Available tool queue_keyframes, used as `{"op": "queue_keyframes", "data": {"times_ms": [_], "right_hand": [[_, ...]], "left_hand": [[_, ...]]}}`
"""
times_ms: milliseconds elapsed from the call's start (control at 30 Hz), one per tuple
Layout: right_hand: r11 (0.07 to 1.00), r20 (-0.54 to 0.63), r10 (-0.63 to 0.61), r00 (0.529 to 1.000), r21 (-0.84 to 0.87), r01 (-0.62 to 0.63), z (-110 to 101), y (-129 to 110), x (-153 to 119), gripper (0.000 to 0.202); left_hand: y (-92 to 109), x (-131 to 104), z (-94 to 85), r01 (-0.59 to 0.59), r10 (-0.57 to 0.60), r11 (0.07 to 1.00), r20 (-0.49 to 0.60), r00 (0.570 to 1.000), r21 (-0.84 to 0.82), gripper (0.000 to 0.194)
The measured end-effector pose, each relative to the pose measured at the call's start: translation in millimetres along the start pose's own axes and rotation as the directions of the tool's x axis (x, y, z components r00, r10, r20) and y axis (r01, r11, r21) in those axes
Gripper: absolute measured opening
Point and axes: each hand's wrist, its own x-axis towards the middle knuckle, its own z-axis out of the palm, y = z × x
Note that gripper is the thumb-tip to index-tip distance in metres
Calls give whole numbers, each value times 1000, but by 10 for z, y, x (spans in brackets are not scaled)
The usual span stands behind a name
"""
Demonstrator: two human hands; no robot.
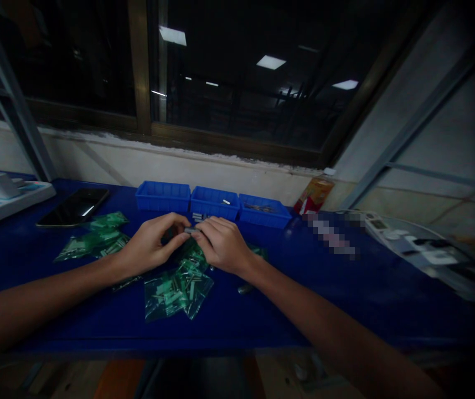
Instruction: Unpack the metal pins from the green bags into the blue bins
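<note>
My left hand (158, 238) and my right hand (223, 244) meet over the middle of the blue table. Between their fingertips they pinch a small grey metal cylinder (190, 229), one end in each hand. Several more short metal cylinders (199, 216) lie just behind my hands, in front of the bins. Below my hands are clear plastic bags (177, 291) holding green and silvery small parts. More such bags (104, 235) lie to the left of my left wrist. A small metal piece (244, 288) rests under my right forearm.
Three blue bins (163, 195) stand in a row at the back; the middle bin (215, 202) and the right bin (264, 210) hold small parts. A phone (73, 207) and a power strip (13, 202) are at left. A bottle (314, 194) stands at back right, near cables (432, 244).
</note>
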Motion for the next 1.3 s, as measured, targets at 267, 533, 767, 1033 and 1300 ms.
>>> {"op": "queue_keyframes", "data": {"times_ms": [267, 533, 767, 1033, 1300], "right_hand": [[997, -47, 4, 999, 79, -1, -2, -15, -6, 29], [997, -53, 68, 996, -20, -69, -15, 216, 3, 24], [902, -194, 384, 903, -129, -411, 78, 912, -152, 25], [833, -183, 469, 864, -235, -501, 153, 1028, -177, 28], [848, -223, 445, 868, -208, -488, 137, 849, -127, 27]], "left_hand": [[0, 20, -14, 54, -53, 998, -13, 999, 19, 25], [-1, 52, -22, 125, -129, 991, 104, 986, 44, 35], [-115, 29, 39, 72, -125, 977, 265, 956, 199, 44], [-157, -8, 89, 56, -82, 993, 279, 957, 99, 41], [-135, 25, 90, 173, -165, 985, 271, 948, -7, 41]]}}
